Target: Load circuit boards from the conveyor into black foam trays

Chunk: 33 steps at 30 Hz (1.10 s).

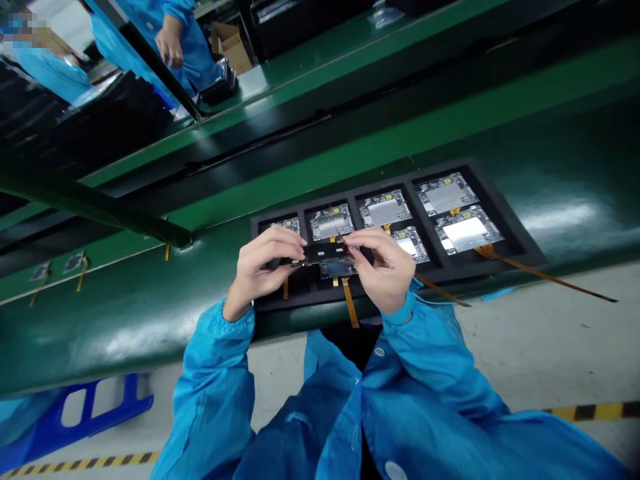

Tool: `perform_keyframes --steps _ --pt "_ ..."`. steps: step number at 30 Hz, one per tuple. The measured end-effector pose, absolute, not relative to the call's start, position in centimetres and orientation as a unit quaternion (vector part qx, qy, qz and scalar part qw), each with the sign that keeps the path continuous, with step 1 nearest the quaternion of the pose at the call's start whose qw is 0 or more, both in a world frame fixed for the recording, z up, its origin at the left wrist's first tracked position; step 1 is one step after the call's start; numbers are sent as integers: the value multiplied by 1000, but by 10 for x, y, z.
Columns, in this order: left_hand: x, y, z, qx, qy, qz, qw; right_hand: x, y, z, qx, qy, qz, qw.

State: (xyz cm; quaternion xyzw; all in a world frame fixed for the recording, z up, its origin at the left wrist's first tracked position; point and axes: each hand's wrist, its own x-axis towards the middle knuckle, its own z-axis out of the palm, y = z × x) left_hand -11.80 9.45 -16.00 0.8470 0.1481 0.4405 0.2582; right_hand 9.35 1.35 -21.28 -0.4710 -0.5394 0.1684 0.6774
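Note:
Between my two hands, above a black foam tray [520, 233], is a dark circuit board [325, 253] with small pale patches. My left hand [267, 263] pinches its left end between thumb and fingers. At the other end, the thumb and fingers of my right hand [383, 263] close on the board, near a thin orange strip at the fingertips. Under and around the hands, the tray's compartments hold several circuit boards [445, 198] with silver shields. Orange flex cables [351, 303] hang from some of them over the tray's front edge. My hands partly cover the left compartments.
The tray lies on a green workbench [210, 287]. Two small boards [75, 262] with orange cables are at the bench's left. A green post [100, 210] slants in from the left. Across the bench stands a person in blue [170, 47] near stacked black trays [110, 113].

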Motion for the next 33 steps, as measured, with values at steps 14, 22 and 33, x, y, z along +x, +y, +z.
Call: perform_keyframes --steps 14,22,33 --pt "-120 90 -182 806 179 498 266 92 15 -213 -450 -595 162 646" --pt "-120 89 -184 835 225 423 270 93 14 -218 -441 -594 166 652" --pt "-114 73 -172 859 201 360 303 91 14 -220 -406 -631 182 636"
